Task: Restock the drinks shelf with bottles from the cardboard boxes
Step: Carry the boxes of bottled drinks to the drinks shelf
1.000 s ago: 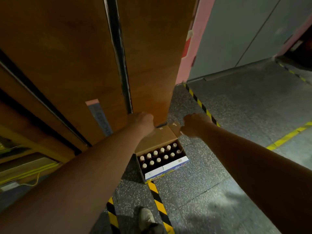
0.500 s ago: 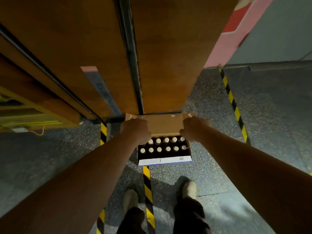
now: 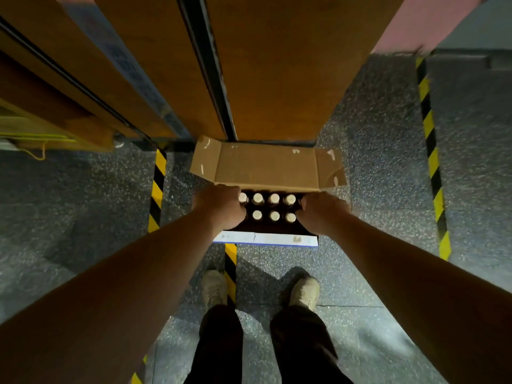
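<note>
An open cardboard box (image 3: 265, 240) stands on the floor in front of my feet, its back flap (image 3: 266, 167) folded up against the wooden shelf unit (image 3: 277, 79). Inside it stand dark bottles with pale caps (image 3: 274, 199) in rows. My left hand (image 3: 219, 209) is down in the left end of the box, with its fingers curled around a bottle there. At the right end, my right hand (image 3: 322, 213) is curled around another bottle. Both gripped bottles are hidden under the hands.
The orange-brown shelf unit rises directly behind the box, with a dark gap (image 3: 210, 79) between its panels. Yellow-black hazard tape (image 3: 156, 189) runs along the speckled floor at left, right (image 3: 432, 162) and between my shoes (image 3: 213, 286). A pink wall edge (image 3: 415, 23) is at upper right.
Both hands left the back flap and dropped into the two ends of the box onto bottles. My view tilted further down and squared up over the box.
</note>
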A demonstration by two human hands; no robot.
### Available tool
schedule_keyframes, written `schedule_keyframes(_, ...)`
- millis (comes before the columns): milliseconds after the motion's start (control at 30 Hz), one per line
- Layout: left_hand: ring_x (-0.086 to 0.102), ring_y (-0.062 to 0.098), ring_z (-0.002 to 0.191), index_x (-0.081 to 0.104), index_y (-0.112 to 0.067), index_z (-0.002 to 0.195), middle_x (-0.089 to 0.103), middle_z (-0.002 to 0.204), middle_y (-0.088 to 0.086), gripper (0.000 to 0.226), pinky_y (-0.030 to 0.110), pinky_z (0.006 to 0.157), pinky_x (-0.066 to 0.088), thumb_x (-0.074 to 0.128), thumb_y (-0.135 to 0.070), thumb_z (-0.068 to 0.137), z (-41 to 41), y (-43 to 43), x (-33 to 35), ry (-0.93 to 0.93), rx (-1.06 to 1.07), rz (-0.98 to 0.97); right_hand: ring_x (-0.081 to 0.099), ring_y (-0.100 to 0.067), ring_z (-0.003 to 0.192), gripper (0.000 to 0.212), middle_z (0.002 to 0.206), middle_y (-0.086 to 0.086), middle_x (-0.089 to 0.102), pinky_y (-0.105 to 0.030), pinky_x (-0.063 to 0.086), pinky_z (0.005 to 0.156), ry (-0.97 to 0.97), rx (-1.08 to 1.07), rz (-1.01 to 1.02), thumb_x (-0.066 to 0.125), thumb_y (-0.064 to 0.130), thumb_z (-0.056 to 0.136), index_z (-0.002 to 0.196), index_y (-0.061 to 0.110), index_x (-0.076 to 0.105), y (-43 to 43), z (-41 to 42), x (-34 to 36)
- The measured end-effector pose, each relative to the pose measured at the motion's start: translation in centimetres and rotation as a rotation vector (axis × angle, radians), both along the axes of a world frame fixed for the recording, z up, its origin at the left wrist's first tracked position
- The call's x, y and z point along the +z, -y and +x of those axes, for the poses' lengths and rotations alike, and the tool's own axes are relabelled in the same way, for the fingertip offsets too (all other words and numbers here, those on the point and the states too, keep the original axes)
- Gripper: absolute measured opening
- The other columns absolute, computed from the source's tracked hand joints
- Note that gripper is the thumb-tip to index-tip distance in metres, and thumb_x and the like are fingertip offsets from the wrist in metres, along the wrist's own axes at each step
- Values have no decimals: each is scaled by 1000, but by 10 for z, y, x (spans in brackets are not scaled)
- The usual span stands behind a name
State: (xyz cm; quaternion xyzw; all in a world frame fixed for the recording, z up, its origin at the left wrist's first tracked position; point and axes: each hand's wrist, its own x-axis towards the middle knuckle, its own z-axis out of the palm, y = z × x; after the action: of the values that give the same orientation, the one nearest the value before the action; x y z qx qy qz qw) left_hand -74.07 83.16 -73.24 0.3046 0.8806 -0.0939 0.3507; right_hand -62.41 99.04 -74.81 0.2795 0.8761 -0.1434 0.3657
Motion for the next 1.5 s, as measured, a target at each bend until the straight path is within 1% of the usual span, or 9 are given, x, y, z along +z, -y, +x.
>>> schedule_keyframes(100,56,29,108,54,-20,123,58,122,7,36,34,83,47,48,-38,93,3,6,-54,12,-4,-48,56,-33,112,38,124,-14,57,-35,43,85,40,-35,-8,43,33,92,122,15,57,-3,9,-49)
schedule_keyframes(233,55,29,108,55,-20,114,58,120,7,29,34,83,45,47,-39,93,13,9,-116,31,-4,-103,57,-33,109,35,120,-16,59,-36,44,84,75,-100,-32,46,33,90,117,16,59,-4,24,-107)
schedule_keyframes(400,55,29,112,53,-21,124,58,124,7,38,37,86,46,47,-39,92,21,17,-175,45,-46,-133,57,-32,110,36,121,-14,58,-37,45,87,112,-158,-10,46,33,91,119,15,58,-5,46,-159)
schedule_keyframes(567,56,31,108,57,-18,116,61,117,10,33,37,79,45,47,-37,91,18,21,-218,5,-13,-100,57,-32,110,35,121,-13,58,-38,46,89,120,-217,12,48,34,90,118,17,60,-2,49,-200)
schedule_keyframes(800,47,32,116,53,-16,121,51,126,14,34,43,85,45,51,-31,91,9,35,-252,-96,179,-22,58,-35,106,28,115,-14,60,-37,45,86,-2,-481,95,51,22,85,109,13,64,-16,53,-238)
schedule_keyframes(1000,36,35,127,28,-14,142,32,142,15,63,47,91,46,59,-22,88,3,46,-276,-90,457,47,52,-42,113,41,121,-21,48,-44,43,88,-44,-512,132,54,13,87,126,3,45,-20,56,-267)
schedule_keyframes(1200,46,39,125,14,-8,149,41,140,21,75,49,101,41,58,-12,88,-6,57,-314,37,753,150,54,-46,110,43,119,-29,56,-47,43,87,-74,-703,143,51,8,86,125,1,34,-26,57,-289)
schedule_keyframes(1300,48,39,124,14,-10,150,47,138,21,72,47,100,41,56,-11,91,-13,62,-324,17,803,101,55,-46,108,40,115,-30,58,-45,45,87,-49,-724,167,51,10,86,125,2,43,-31,58,-302)
schedule_keyframes(1500,52,39,116,38,-14,139,54,128,19,51,45,91,44,54,-10,91,-21,74,-342,34,788,89,61,-44,101,29,107,-29,64,-42,48,83,-102,-794,163,57,21,87,112,9,65,-40,60,-320)
